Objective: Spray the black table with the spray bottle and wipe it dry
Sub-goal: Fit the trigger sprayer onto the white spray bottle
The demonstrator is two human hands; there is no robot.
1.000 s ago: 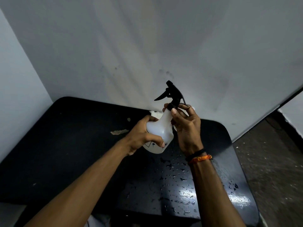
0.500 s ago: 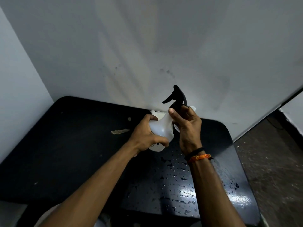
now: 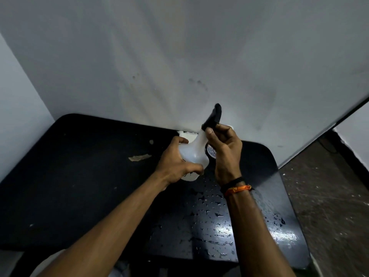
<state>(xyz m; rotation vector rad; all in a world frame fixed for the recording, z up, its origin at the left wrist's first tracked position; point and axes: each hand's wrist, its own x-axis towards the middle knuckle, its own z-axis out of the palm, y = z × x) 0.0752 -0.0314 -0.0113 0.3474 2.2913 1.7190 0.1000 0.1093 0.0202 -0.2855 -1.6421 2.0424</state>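
The spray bottle, a cloudy white plastic flask with a narrow neck and a blurred black trigger head, was held above the far edge of the black table, near its middle. The left hand gripped its round body while the right hand pinched the collar under the head. Dark marks on the body and a small round label behind it could not be read; water drops beaded near the table's right edge.

bare room corner | grey walls | black table | concrete floor
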